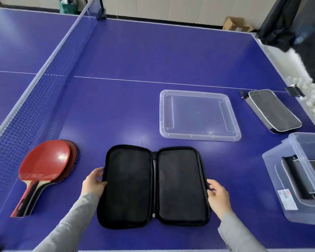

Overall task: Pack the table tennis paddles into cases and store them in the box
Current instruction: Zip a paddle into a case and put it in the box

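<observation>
A black paddle case [154, 186] lies unzipped and spread flat on the blue table, both halves empty. My left hand [94, 181] grips its left edge and my right hand [217, 194] pinches its right edge. Two red paddles [45, 166] lie stacked to the left by the net, handles pointing toward me. A zipped grey-black case [274, 110] lies at the far right. The clear storage box [296, 179] stands at the right edge with a dark case inside. Its clear lid [198, 115] lies flat behind the open case.
The net [40, 99] runs along the left side. White balls [313, 99] are heaped beyond the table's right edge. A black cover [298, 30] hangs at the top right, and cardboard boxes [235, 24] sit on the floor behind.
</observation>
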The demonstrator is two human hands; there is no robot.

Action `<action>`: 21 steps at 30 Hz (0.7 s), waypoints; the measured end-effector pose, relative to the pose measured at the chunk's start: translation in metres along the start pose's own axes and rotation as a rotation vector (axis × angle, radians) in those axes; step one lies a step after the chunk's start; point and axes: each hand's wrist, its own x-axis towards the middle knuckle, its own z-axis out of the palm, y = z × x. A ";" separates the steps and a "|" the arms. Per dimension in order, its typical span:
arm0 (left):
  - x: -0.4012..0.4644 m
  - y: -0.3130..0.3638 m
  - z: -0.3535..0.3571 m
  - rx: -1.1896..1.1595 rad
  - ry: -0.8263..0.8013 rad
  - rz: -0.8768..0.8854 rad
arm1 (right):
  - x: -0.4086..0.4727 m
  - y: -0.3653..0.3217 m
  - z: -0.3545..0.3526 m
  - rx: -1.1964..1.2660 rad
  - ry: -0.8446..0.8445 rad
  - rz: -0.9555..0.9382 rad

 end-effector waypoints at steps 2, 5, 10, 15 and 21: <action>0.000 -0.003 0.007 0.004 0.028 -0.003 | 0.003 0.006 0.007 -0.045 0.015 0.018; -0.003 -0.006 0.018 0.207 0.076 0.152 | 0.001 0.011 0.016 -0.179 0.059 -0.013; -0.034 -0.004 0.049 0.757 0.063 0.505 | -0.012 -0.002 0.044 -0.520 0.088 -0.511; -0.039 -0.023 0.073 1.021 -0.145 0.498 | -0.010 -0.001 0.078 -0.838 -0.201 -0.525; -0.032 -0.030 0.072 0.985 -0.175 0.456 | -0.005 0.008 0.077 -0.907 -0.196 -0.529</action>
